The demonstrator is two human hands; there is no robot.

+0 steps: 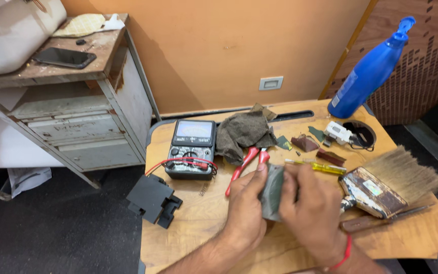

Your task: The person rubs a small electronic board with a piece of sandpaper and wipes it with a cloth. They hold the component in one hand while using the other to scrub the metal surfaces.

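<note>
A worn wooden table stands against an orange wall. Above its centre, the left hand and right hand both grip a small dark green board held on edge between them; nothing shows it altered yet. At twelve o'clock lie red-handled pliers, at eleven a multimeter, at three a brush.

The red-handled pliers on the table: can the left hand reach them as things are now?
Probably yes, but not at once. The red-handled pliers lie just beyond the left hand, with nothing between them. However, both the left hand and the right hand grip a small dark green part, so it would have to let go first.
</note>
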